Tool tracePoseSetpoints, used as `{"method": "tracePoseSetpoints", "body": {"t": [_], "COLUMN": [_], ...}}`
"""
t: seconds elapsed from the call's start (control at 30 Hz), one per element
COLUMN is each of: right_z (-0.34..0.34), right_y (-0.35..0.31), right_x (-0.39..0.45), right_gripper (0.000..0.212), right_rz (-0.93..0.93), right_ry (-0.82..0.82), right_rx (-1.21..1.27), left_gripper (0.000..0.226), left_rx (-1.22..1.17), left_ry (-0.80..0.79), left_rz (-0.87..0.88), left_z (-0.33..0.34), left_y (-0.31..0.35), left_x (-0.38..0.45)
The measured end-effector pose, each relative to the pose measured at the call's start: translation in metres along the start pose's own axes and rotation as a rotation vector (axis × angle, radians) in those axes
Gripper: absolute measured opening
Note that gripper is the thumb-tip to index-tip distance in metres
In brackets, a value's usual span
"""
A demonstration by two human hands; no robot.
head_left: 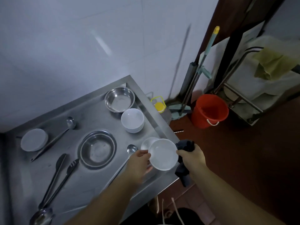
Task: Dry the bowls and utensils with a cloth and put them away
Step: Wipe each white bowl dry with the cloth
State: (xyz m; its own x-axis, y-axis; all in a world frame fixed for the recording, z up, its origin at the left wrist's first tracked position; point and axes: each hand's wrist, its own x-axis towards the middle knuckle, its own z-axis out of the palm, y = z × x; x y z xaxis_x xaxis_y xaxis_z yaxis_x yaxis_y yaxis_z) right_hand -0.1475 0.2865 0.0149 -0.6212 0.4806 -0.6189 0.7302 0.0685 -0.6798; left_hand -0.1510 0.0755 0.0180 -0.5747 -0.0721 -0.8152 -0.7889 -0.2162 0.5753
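Observation:
My left hand grips the left rim of a white bowl held above the steel table's right edge. My right hand clutches a dark cloth against the bowl's right rim; the cloth hangs below my wrist. Another white bowl sits on the table just behind the held one. A stack of white bowls stands further back. Two steel bowls, an upside-down white bowl, ladles, a spoon and tongs lie on the table.
The steel table has a raised rim against a white wall. On the floor to the right stand a red bucket, a mop, a yellow-capped bottle and a metal rack with a yellow cloth.

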Motion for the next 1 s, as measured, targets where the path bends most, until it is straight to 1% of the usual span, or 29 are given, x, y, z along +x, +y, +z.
{"method": "tracePoseSetpoints", "body": {"t": [0.13,0.23,0.43,0.63,0.93,1.0], "right_z": [0.022,0.036,0.055,0.063,0.061,0.057], "right_y": [-0.008,-0.016,-0.024,-0.018,-0.017,-0.02], "right_x": [0.023,0.04,0.068,0.082,0.089,0.091], "right_gripper": [0.047,0.042,0.042,0.037,0.042,0.039], "right_rz": [-0.011,-0.074,-0.186,-0.227,-0.291,-0.299], "right_ry": [-0.054,-0.099,-0.201,-0.274,-0.377,-0.389], "right_rx": [-0.101,-0.191,-0.336,-0.354,-0.345,-0.339], "left_gripper": [0.013,0.016,0.017,0.017,0.019,0.02], "left_rx": [0.025,0.003,-0.055,-0.104,-0.078,-0.045], "left_ry": [0.059,0.139,0.225,0.34,0.419,0.426], "left_rz": [-0.008,-0.029,-0.021,-0.059,-0.067,-0.071], "left_z": [-0.006,-0.007,-0.001,0.007,0.012,0.012], "left_y": [0.0,-0.002,-0.012,-0.022,-0.031,-0.027], "left_x": [0.025,0.041,0.056,0.066,0.066,0.062]}}
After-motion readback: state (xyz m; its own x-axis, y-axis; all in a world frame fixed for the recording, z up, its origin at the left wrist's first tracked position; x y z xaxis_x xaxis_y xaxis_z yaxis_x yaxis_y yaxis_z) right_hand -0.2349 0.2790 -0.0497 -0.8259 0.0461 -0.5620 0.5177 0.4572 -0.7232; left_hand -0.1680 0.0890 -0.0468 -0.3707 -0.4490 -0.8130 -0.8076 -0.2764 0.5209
